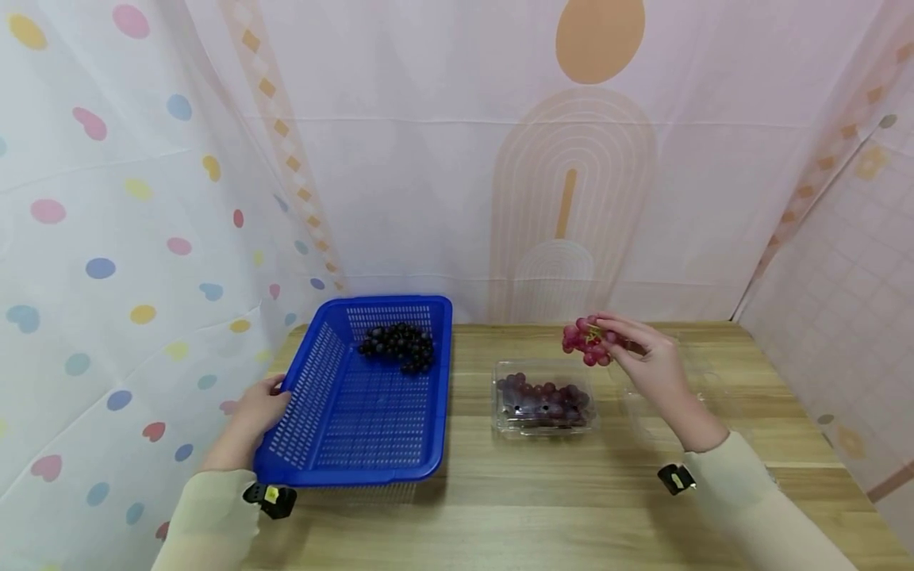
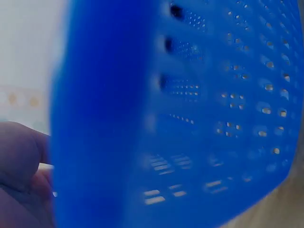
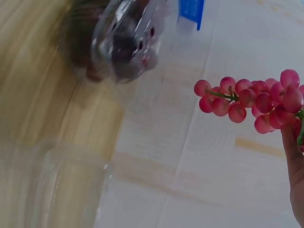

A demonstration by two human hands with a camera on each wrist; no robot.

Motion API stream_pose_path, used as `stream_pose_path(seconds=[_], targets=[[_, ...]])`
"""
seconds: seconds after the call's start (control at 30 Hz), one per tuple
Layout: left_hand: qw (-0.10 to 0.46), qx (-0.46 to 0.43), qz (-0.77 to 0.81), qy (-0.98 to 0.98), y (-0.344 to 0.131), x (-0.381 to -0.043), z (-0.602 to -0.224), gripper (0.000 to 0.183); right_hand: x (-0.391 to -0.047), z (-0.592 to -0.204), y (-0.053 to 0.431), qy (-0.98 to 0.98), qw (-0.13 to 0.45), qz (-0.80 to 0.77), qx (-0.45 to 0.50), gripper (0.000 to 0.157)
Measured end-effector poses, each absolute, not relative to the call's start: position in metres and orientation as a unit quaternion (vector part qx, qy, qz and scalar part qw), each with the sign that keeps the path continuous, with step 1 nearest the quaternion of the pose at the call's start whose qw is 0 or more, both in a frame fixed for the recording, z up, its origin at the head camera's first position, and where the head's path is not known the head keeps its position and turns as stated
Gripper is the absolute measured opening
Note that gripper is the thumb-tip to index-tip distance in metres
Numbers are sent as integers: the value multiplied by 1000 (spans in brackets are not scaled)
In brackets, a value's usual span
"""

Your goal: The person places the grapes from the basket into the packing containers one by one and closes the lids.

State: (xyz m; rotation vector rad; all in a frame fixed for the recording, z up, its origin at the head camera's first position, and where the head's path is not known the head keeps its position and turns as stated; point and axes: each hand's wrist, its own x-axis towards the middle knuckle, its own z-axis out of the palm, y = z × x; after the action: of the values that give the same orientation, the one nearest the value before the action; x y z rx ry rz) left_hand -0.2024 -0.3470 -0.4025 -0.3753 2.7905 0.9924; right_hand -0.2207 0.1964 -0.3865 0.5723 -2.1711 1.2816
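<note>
My left hand (image 1: 259,411) grips the left rim of a blue plastic basket (image 1: 336,468); in the left wrist view the basket's wall (image 2: 228,114) covers most of the picture and partly hides the fingers. A bunch of dark grapes (image 1: 397,346) lies at the far end inside the basket. My right hand (image 1: 653,369) pinches a bunch of pink grapes (image 1: 584,341) in the air, above and right of a clear plastic box (image 1: 510,424). That box holds dark red grapes (image 1: 546,400). The right wrist view shows the pink bunch (image 3: 263,102) hanging from the fingers.
Another clear plastic container (image 1: 646,416) stands on the wooden table (image 1: 514,507) beneath my right forearm, partly hidden by it. A patterned cloth (image 1: 400,198) hangs behind the table, with more cloth at the left and right sides.
</note>
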Motion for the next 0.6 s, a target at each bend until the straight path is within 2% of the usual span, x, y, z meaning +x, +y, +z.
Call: stream_pose_path(seconds=[0.13,0.4,0.6], targets=[[43,-110,274,954,-331,-204,-395,67,-217,-389,209,-812,281,473,194,30],[-103,-38,301,947,-267,-210,-375,61,-209,-392,235,-823,299,463,139,31],[-135,39,338,931,-202,-214,-373,57,-201,-393,250,-817,312,468,130,31]])
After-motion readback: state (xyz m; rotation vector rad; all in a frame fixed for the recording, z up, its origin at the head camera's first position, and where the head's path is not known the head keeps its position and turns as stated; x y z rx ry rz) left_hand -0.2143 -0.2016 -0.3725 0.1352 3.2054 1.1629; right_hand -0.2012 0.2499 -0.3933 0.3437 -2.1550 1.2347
